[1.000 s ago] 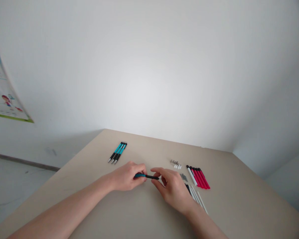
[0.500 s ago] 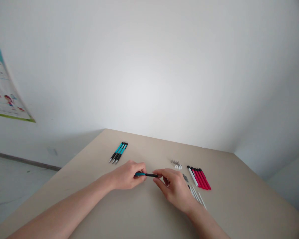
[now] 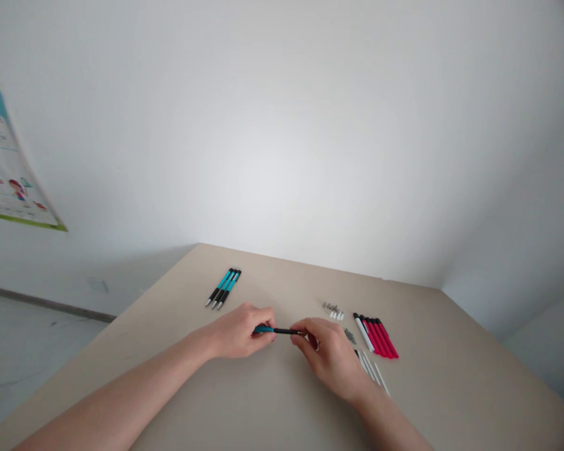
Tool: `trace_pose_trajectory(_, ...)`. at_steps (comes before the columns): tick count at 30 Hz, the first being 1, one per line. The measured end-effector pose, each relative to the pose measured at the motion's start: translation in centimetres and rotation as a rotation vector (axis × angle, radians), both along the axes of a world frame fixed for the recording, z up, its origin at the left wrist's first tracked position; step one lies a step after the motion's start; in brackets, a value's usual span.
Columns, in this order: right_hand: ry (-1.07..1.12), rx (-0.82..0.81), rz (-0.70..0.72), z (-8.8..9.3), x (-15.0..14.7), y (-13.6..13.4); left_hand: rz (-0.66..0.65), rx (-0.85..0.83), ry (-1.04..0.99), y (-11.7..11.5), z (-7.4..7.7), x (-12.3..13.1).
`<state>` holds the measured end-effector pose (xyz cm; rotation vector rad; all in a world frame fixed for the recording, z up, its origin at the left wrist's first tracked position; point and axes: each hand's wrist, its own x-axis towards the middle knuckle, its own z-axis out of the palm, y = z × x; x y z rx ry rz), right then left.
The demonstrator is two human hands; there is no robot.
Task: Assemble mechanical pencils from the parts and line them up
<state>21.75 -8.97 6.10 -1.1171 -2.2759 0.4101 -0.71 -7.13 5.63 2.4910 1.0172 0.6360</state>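
A blue pen with a black grip (image 3: 286, 331) lies level between my hands, just above the table. My left hand (image 3: 249, 331) is closed around its blue barrel. At the other end, my right hand (image 3: 326, 351) pinches the pen's tip between thumb and fingers; the fingertips partly cover the tip. Beyond my left hand, three blue pens with black grips and silver tips (image 3: 224, 289) lie side by side. Past my right hand are small silver pen tips (image 3: 329, 306), small white parts (image 3: 337, 316) and a little pile of grey pieces (image 3: 349, 336), perhaps springs.
On the right lie several red pen barrels (image 3: 380, 339) and one white barrel (image 3: 365, 333) with black ends. Thin white rods (image 3: 374, 369) lie partly behind my right wrist. The beige table (image 3: 282, 282) meets a white wall (image 3: 282, 144); a poster (image 3: 14, 169) hangs at left.
My right fingers have shifted very slightly to the right along the pen's tip end. My left hand and the parts on the table stay as they were.
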Motion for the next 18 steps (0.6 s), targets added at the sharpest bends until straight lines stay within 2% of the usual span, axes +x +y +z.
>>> trace_pose_trajectory(12,-0.061,0.017,0.003,0.01,0.03,0.11,-0.011,0.001,-0.005,0.02,0.10,-0.11)
trace_pose_trajectory(18,-0.023,0.042,0.024,0.21,-0.08,-0.05,-0.004,0.008,0.004,-0.02,0.06,-0.12)
